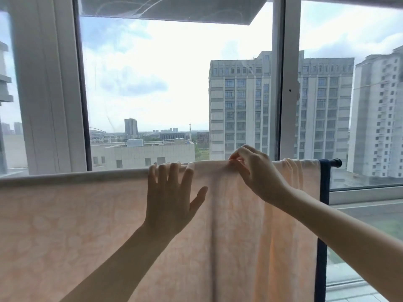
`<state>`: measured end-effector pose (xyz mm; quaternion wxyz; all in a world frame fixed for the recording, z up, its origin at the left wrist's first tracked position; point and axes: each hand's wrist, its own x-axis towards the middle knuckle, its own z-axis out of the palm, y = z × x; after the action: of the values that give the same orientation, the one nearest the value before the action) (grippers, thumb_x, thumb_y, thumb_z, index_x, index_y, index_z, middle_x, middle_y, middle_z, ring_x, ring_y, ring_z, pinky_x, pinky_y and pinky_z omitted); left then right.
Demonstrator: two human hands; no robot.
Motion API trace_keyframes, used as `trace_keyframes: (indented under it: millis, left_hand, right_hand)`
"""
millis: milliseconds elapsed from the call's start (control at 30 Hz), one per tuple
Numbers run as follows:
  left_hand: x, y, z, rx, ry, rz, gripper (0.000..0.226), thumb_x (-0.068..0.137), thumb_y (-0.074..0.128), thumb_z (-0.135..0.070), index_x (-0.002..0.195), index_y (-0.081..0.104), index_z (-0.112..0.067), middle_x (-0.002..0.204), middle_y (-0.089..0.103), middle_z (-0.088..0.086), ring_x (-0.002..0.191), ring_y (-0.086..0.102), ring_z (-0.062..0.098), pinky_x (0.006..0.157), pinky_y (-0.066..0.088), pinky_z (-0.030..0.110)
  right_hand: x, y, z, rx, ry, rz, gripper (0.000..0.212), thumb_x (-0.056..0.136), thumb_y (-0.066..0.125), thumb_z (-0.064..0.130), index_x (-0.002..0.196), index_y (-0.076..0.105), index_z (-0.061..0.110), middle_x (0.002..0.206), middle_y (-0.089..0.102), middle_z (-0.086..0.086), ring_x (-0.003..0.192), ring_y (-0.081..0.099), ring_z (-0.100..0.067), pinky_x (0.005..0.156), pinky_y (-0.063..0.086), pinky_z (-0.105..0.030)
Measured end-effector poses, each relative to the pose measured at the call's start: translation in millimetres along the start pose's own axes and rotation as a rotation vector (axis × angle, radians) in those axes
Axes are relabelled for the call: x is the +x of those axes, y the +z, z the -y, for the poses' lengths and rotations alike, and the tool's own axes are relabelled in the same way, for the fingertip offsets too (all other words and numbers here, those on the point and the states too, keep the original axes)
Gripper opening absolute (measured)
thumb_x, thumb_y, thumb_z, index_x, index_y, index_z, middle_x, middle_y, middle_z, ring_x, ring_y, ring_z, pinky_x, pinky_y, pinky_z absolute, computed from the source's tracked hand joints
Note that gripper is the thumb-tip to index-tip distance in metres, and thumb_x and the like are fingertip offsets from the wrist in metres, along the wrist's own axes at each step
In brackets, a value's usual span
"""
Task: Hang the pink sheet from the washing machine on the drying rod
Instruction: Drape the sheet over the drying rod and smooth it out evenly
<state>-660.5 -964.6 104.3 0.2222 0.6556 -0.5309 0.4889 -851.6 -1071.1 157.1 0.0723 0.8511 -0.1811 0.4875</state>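
The pink sheet (72, 225) hangs over the drying rod (333, 162), which runs across the view at chest height; only the rod's dark right end shows bare. The sheet lies flat on the left and is bunched in folds toward the right. My left hand (172, 197) rests flat on the sheet with straight, spread fingers, fingertips at the rod's top. My right hand (255, 171) pinches the sheet's top fold on the rod just to the right of the left hand.
A dark blue cloth strip (322, 236) hangs from the rod at the sheet's right edge. Large windows with white frames (283, 83) stand right behind the rod, with tall buildings outside. A window sill (366, 194) runs at lower right.
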Motion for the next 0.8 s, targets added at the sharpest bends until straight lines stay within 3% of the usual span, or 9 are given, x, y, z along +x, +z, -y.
trace_keyframes:
  millis: [233, 400, 500, 600, 700, 800]
  left_hand:
    - [15, 11, -43, -0.061, 0.053, 0.030, 0.063, 0.095, 0.030, -0.061, 0.125, 0.053, -0.010, 0.121, 0.055, 0.018, 0.112, 0.050, 0.038, 0.106, 0.031, 0.058]
    - [20, 14, -53, -0.041, 0.049, -0.013, 0.061, 0.095, 0.030, -0.059, 0.121, 0.054, -0.009, 0.113, 0.056, 0.019, 0.104, 0.051, 0.038, 0.100, 0.034, 0.057]
    - [20, 14, -53, -0.027, 0.020, 0.005, 0.062, 0.094, 0.029, -0.059, 0.119, 0.056, -0.010, 0.112, 0.056, 0.020, 0.105, 0.051, 0.039, 0.100, 0.033, 0.057]
    - [19, 14, -49, -0.014, 0.015, 0.029, 0.062, 0.095, 0.029, -0.060, 0.119, 0.056, -0.010, 0.116, 0.056, 0.020, 0.107, 0.052, 0.039, 0.101, 0.034, 0.058]
    - [18, 13, -44, -0.002, 0.027, 0.012, 0.062, 0.095, 0.030, -0.060, 0.121, 0.056, -0.010, 0.115, 0.055, 0.019, 0.104, 0.051, 0.039, 0.099, 0.037, 0.058]
    - [17, 12, -40, 0.023, 0.026, -0.007, 0.062, 0.094, 0.033, -0.059, 0.124, 0.057, -0.010, 0.115, 0.056, 0.018, 0.103, 0.051, 0.038, 0.097, 0.039, 0.057]
  right_hand:
    - [-9, -14, -14, -0.050, 0.091, -0.022, 0.005, 0.090, 0.064, 0.009, 0.089, 0.068, 0.011, 0.084, 0.063, 0.008, 0.074, 0.059, -0.003, 0.071, 0.042, -0.003]
    - [-9, -25, -30, -0.055, 0.118, 0.016, 0.004, 0.089, 0.063, 0.011, 0.089, 0.067, 0.012, 0.083, 0.062, 0.010, 0.076, 0.060, -0.002, 0.074, 0.054, -0.021]
    - [2, -27, -31, -0.038, 0.091, 0.043, 0.006, 0.090, 0.062, 0.010, 0.093, 0.067, 0.008, 0.087, 0.065, 0.004, 0.077, 0.062, -0.007, 0.074, 0.054, -0.020]
    - [22, -30, -41, -0.037, 0.207, 0.206, 0.019, 0.095, 0.058, 0.016, 0.096, 0.069, 0.001, 0.087, 0.068, -0.005, 0.073, 0.065, -0.013, 0.063, 0.047, -0.012]
    - [38, -35, -51, 0.116, 0.364, 0.515, 0.035, 0.095, 0.057, 0.023, 0.074, 0.062, -0.004, 0.058, 0.048, -0.005, 0.047, 0.039, -0.010, 0.046, 0.032, -0.020]
    - [43, -30, -50, 0.167, 0.393, 0.506, 0.032, 0.094, 0.060, 0.024, 0.079, 0.069, -0.003, 0.069, 0.061, -0.014, 0.056, 0.048, -0.015, 0.053, 0.042, -0.027]
